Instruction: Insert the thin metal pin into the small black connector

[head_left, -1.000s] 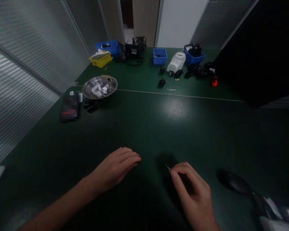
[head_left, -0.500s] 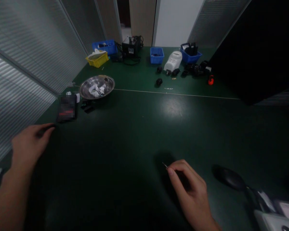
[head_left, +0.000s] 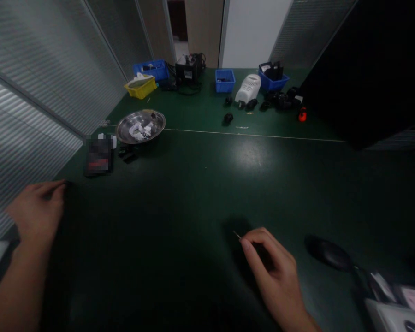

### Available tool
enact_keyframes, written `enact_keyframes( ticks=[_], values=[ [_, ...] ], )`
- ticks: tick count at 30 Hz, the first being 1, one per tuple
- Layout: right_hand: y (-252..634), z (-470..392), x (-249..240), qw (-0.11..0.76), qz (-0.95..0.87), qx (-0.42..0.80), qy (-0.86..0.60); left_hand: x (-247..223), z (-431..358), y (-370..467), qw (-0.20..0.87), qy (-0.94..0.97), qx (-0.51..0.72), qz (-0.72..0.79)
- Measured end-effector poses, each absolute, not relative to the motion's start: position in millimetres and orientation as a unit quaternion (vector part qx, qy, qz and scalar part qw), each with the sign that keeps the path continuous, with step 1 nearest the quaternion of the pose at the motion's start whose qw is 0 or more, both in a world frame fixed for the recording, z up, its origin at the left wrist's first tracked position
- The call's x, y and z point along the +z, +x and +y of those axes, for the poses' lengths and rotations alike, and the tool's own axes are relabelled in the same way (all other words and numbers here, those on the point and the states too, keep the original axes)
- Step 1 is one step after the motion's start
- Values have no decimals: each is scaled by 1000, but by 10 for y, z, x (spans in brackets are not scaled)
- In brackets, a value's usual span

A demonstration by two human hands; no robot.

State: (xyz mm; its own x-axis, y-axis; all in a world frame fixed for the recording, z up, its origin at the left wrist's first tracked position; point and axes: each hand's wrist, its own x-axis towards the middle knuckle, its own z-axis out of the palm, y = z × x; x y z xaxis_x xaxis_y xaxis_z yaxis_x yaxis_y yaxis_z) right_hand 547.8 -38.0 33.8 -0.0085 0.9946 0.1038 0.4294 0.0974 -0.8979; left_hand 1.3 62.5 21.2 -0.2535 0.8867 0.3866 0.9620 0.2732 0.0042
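Observation:
At the lower right of centre, my right hand (head_left: 273, 272) pinches a thin, short pin-like piece (head_left: 237, 235) between thumb and forefinger. The piece points up and left, just above the green tabletop (head_left: 159, 198). Over by the table's left edge is my left hand (head_left: 39, 207), thumb and forefinger brought together at the tips. A small dark spot shows at those fingertips, and I cannot tell whether it is an object or shadow. A dark, blurred-out pack (head_left: 99, 156) lies just beyond the left hand.
A steel bowl (head_left: 122, 133) with white scraps stands at the back left. Yellow (head_left: 141, 89) and blue bins (head_left: 224, 83), a black power unit (head_left: 188, 69) and a white plastic housing (head_left: 248, 88) line the far end. A black mouse (head_left: 332, 255) lies at right.
My left hand has shifted left along the table's edge, its fingertips still together. The right hand stays almost in place with the pin-like piece.

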Motion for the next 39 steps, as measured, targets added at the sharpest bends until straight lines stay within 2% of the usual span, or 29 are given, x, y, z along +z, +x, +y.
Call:
enact_keyframes(
  ticks=[8, 20, 27, 31, 33, 35, 37, 39],
  values=[
    [5480, -378, 333, 408, -617, 347, -576, 204, 636, 54, 221, -624, -71, -746],
    [5457, -358, 371, 414, -616, 342, -576, 328, 613, 272, 215, -585, 3, -782],
    [5450, -350, 389, 414, -623, 338, -572, 356, 671, 208, 201, -610, -15, -766],
    [5449, -359, 389, 405, -627, 334, -575, 456, 705, 852, 214, -645, -129, -722],
    [5445, -359, 394, 403, -633, 330, -573, 490, 635, 1455, 158, -702, -221, -658],
    [5437, -360, 400, 403, -642, 318, -569, 483, 482, 2093, 48, -787, -285, -545],
    [5430, -368, 401, 400, -658, 299, -563, 429, 291, 2617, -71, -866, -269, -415],
    [5423, -383, 389, 380, -685, 279, -556, 348, 131, 2941, -147, -888, -268, -343]
  ],
)
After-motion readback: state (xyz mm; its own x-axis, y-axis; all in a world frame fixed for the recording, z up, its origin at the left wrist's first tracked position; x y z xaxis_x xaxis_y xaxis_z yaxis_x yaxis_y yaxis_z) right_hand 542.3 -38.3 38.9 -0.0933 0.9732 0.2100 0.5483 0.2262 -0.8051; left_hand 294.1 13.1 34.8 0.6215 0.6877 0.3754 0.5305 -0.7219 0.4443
